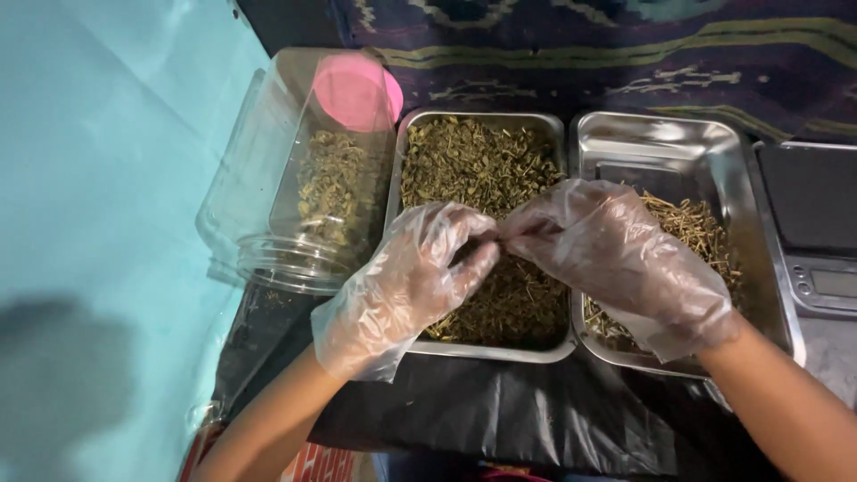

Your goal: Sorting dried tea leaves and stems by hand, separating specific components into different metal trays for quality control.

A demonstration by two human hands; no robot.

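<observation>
Both my hands wear loose clear plastic gloves. My left hand (406,281) and my right hand (616,254) meet fingertip to fingertip above a steel tray (486,350) heaped with dried green-brown herb bits (473,165). The fingers of both pinch a small piece of the herb between them; the piece itself is mostly hidden. A second steel tray (661,143) to the right holds a thinner layer of pale dried stems (701,228), partly covered by my right hand.
A clear plastic jar (299,174) with a pink bottom lies on its side left of the trays, some herb inside. A dark digital scale (817,228) sits at the far right. Black plastic sheet (500,411) lies under the trays; a turquoise surface (107,178) spreads left.
</observation>
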